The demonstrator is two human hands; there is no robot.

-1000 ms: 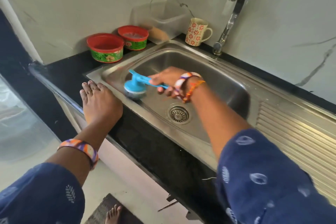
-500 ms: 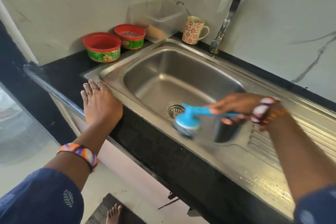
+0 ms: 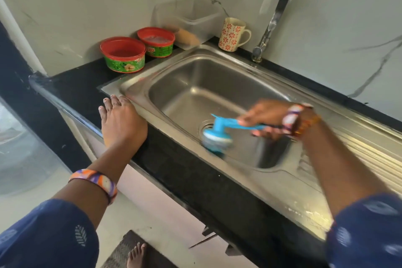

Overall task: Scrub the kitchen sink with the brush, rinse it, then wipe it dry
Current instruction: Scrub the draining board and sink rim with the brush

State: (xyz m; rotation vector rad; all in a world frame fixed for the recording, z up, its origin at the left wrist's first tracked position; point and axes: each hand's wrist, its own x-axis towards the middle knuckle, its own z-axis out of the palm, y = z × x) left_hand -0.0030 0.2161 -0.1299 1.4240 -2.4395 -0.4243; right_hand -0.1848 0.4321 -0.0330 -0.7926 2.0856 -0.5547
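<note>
The steel sink is set into a black counter, its drain partly hidden behind the brush. My right hand grips the blue handle of a round blue brush, whose head presses against the near inner wall of the basin beside the drain. Hand and brush are motion-blurred. My left hand rests flat, fingers straight, on the counter at the sink's near left corner.
A chrome tap stands behind the basin. A patterned mug, a clear plastic box and two red-lidded green tubs line the back wall. The ribbed drainboard lies to the right.
My right hand swept the brush from the basin's left wall across to the near wall by the drain, where it stays with small shifts. My left hand has not moved.
</note>
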